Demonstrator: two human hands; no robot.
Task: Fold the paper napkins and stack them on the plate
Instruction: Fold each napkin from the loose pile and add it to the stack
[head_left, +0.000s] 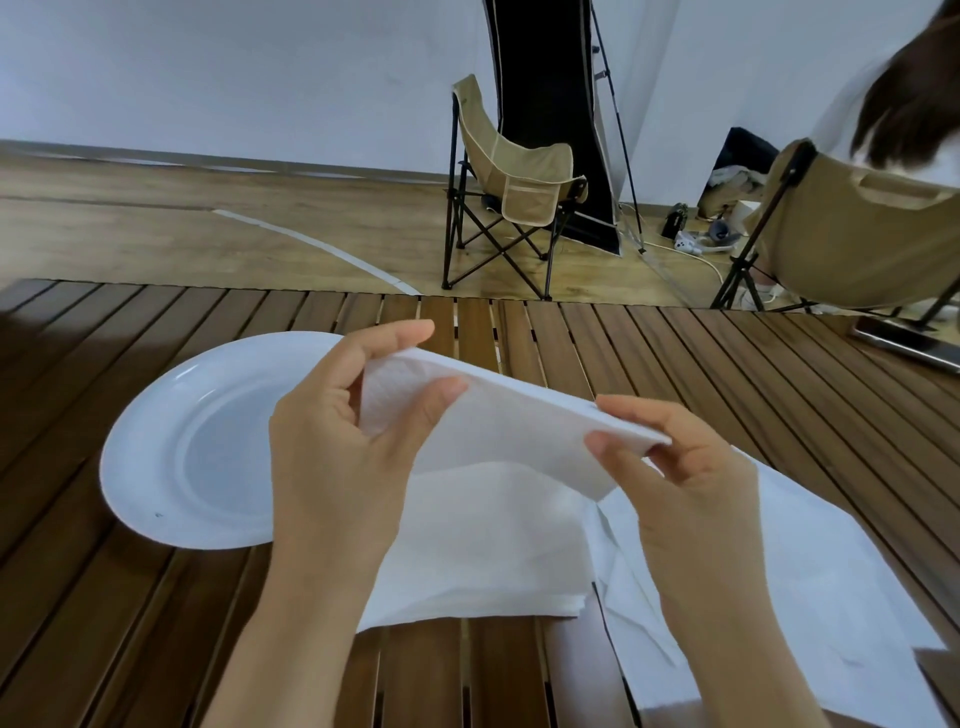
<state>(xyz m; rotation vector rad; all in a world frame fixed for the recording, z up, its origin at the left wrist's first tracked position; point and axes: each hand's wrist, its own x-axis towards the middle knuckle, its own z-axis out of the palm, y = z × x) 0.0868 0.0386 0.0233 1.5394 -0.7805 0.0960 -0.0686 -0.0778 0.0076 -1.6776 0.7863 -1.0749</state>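
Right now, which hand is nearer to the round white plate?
Left. The left hand, pinching the folded white paper napkin, overlaps the round white plate's right edge in the head view. The right hand pinches the napkin's other end, further right.

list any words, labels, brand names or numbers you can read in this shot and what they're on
None can be read.
The plate, the napkin held by both hands, and the napkin stack under it show no print.
The phone at the table's far right edge shows no legible text.
The gear on the floor is too small to read.
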